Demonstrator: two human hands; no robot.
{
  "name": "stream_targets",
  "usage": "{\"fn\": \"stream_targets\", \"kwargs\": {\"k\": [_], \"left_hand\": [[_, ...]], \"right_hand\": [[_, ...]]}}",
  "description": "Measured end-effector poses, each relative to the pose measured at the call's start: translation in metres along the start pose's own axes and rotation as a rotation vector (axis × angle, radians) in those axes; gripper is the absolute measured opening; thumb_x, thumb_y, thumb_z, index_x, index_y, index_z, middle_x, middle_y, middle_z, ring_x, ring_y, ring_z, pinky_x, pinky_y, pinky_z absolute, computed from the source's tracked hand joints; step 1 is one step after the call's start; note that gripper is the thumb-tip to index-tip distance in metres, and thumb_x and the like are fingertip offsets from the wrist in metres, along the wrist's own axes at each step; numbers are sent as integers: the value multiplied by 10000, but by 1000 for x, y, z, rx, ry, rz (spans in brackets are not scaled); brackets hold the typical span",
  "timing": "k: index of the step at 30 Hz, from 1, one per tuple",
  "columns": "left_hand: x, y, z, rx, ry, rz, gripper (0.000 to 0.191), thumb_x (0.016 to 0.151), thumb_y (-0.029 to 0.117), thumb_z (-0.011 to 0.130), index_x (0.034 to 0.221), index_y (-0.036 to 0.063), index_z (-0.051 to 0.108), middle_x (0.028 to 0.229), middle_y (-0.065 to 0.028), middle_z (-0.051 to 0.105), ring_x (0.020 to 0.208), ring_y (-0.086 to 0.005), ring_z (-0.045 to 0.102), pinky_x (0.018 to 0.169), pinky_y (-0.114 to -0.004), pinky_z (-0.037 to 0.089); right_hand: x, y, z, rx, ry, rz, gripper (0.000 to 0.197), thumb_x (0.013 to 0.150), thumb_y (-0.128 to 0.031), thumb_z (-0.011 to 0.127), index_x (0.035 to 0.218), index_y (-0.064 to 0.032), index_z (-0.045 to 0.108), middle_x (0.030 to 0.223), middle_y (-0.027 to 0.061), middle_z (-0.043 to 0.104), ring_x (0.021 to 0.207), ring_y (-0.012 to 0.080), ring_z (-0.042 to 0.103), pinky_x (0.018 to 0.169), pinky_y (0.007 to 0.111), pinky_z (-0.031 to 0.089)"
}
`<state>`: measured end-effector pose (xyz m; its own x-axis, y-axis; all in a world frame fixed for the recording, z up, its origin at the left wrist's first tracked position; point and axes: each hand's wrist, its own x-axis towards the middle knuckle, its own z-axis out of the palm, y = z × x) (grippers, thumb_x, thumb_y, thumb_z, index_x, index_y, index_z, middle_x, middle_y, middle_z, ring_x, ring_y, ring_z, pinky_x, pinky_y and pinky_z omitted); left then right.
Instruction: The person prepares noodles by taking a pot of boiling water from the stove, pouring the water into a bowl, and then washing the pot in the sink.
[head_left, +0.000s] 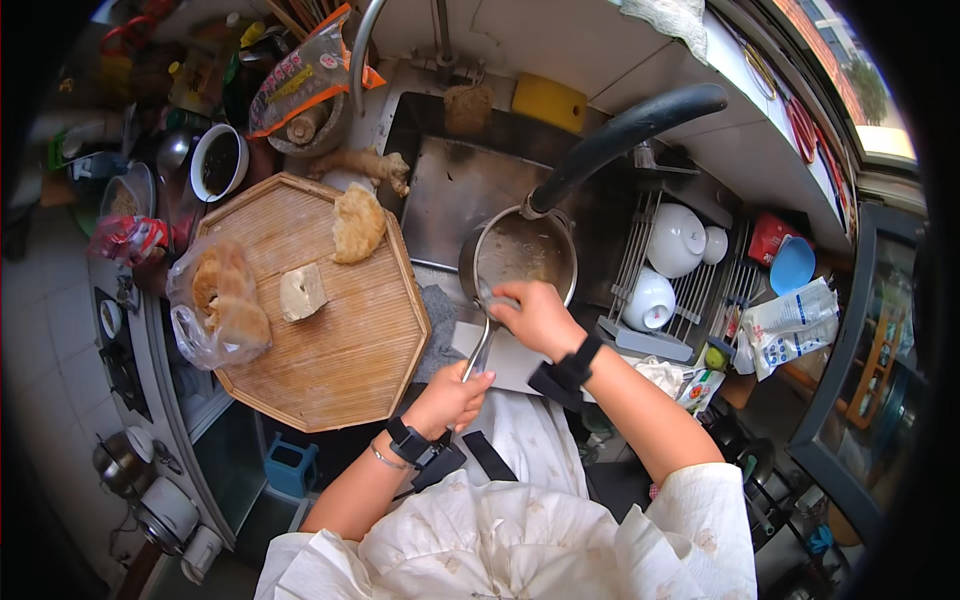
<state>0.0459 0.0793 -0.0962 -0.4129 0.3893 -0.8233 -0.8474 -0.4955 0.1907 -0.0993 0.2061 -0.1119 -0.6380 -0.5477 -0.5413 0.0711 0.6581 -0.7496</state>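
My left hand (448, 400) is closed around the handle of a metal utensil (480, 349), whose upper end reaches the near rim of a metal pot (574, 259). Above that rim my right hand (536, 315) pinches something greyish, too small to name. Cloudy liquid or residue shows inside the pot, which stands in or over the sink (442, 202). The long black pot handle (630, 139) points to the upper right. To the left, an octagonal wooden board (300, 390) carries a pale tofu-like block (303, 292), a piece of flatbread (359, 223) and a plastic bag of bread (217, 307).
White bowls (675, 240) sit in a metal dish rack right of the sink. A grey cloth (437, 330) lies between board and sink. Ginger root (364, 166), a bowl of dark liquid (220, 162) and a yellow sponge or block (549, 103) are farther back. The faucet (362, 60) arches above.
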Motion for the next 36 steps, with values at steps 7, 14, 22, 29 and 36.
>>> {"fn": "stream_targets", "kwargs": {"k": [7,14,22,29,36], "left_hand": [[2,3,9,56,7,-2,261,949,222,520,773,125,354,489,61,297,358,-52,262,322,-233,251],[5,4,15,9,30,0,265,951,223,515,770,123,351,489,61,295,359,-56,257,330,-235,251],[5,17,5,113,61,-11,252,951,223,514,774,119,368,491,61,296,359,-56,261,326,-238,240],[1,22,4,-67,10,-34,229,950,237,511,795,132,379,512,72,299,372,-40,257,331,-226,211],[12,11,-1,-27,1,2,206,942,249,518,820,143,389,541,80,311,382,-38,260,333,-233,194]], "right_hand": [[86,30,3,1357,257,406,251,818,34,521,1063,38,576,963,116,606,829,210,573,737,326,459],[96,50,-6,1579,602,362,222,859,36,436,1051,-2,541,1063,131,565,980,274,562,898,397,457],[67,39,18,469,-172,214,382,793,-28,596,1175,-9,602,979,72,664,859,112,595,777,239,467],[48,57,-18,-759,-380,-33,171,706,-76,599,839,-30,697,889,210,655,912,338,626,787,418,499],[68,98,-29,-1169,-129,-441,209,685,-123,563,818,-9,678,1059,166,566,1007,291,514,869,370,428]]}}
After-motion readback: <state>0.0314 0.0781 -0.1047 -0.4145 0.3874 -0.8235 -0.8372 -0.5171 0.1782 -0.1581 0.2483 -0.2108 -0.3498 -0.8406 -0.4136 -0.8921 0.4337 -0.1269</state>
